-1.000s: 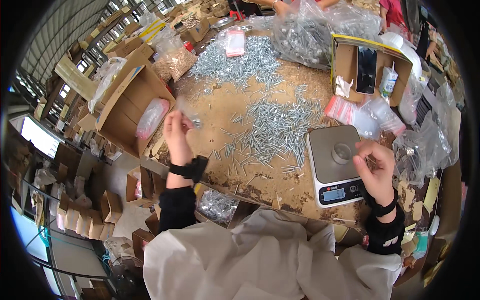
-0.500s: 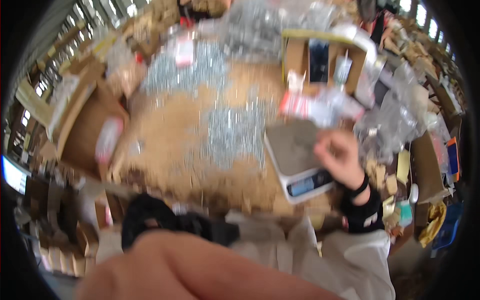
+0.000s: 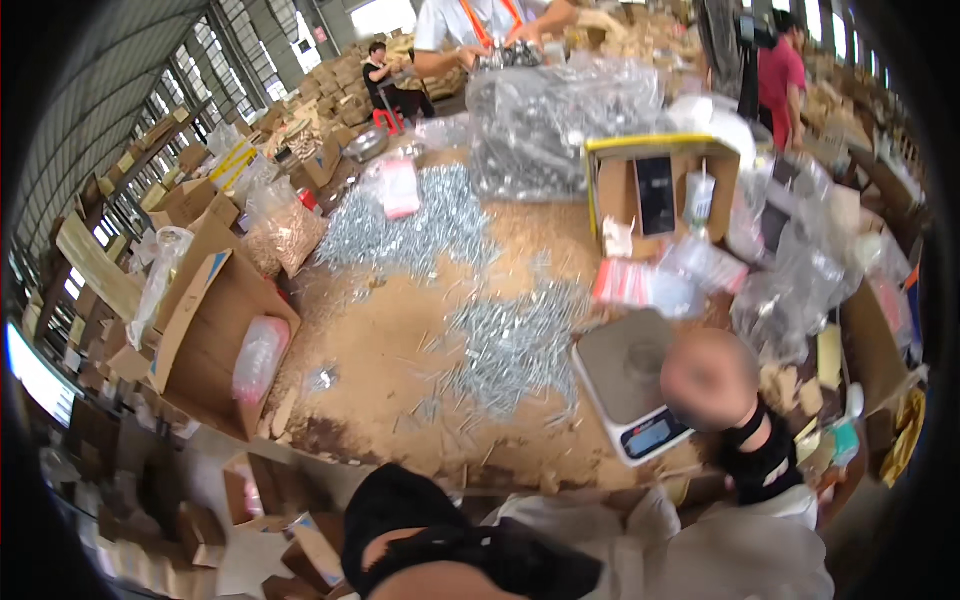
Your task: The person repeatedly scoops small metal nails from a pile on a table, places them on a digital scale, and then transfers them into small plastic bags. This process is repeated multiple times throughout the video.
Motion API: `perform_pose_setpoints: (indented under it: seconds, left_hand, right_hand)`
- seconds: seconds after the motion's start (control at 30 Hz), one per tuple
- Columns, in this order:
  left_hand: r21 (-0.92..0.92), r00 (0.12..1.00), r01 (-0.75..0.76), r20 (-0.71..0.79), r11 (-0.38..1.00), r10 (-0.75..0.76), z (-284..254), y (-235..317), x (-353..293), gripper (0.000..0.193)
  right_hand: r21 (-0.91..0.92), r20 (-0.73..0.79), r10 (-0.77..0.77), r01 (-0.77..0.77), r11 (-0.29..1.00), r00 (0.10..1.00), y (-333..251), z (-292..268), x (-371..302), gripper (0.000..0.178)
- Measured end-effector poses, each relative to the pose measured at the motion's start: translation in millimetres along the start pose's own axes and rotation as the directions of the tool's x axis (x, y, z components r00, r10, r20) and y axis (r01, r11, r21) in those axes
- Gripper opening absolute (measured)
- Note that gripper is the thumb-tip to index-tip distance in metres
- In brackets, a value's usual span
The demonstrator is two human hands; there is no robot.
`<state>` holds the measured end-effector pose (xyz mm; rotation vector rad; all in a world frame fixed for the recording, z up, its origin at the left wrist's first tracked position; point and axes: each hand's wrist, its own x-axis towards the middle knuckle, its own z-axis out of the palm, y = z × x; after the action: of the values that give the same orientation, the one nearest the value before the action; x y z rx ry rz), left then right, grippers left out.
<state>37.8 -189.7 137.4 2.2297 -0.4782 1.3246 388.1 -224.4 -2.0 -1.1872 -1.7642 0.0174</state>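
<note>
Right hand [image 3: 712, 378]: blurred, over right edge of scale [image 3: 628, 395]; grip can't tell, nothing seen held. Scale: grey platform, small display at front, on wooden table [image 3: 385, 350] at near right.
Left hand: out of view; only black-sleeved forearm [image 3: 440, 540] at bottom edge.
Screws [image 3: 515, 345]: loose pile just left of scale; 2nd pile [image 3: 410, 225] farther back.
Open cardboard box [image 3: 215, 335] w/ plastic bag, table's left.
Clear bags of screws [image 3: 560, 125], far side.

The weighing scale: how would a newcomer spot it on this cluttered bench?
Start at the wooden bench, then the loose pile of silver screws at its middle. Just right of it, under the right hand, sits the scale: the only flat grey square platform with a small blue display.
</note>
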Motion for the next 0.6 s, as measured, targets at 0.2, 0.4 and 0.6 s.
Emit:
perform_pose_setpoints:
  seconds: [0.2, 0.4, 0.6]
  left_hand:
    - [0.050, 0.997, -0.040, -0.064, 0.998, 0.043, -5.9, 12.1, -7.7, 0.020]
    - [0.100, 0.991, -0.067, -0.110, 0.993, 0.078, -8.9, 19.0, -10.3, 0.021]
    - [0.136, 0.988, -0.097, -0.107, 0.986, 0.112, -19.2, 24.0, -6.1, 0.022]
  right_hand:
    - [0.007, 0.007, 0.056, -0.056, 0.998, 0.998, 3.8, 1.3, -5.3, 0.018]
    - [-0.012, 0.009, 0.097, -0.097, 0.995, 0.995, 11.9, -6.4, -4.9, 0.016]
    - [0.036, -0.096, 0.151, -0.148, 0.988, 0.984, -2.5, -12.8, -3.6, 0.015]
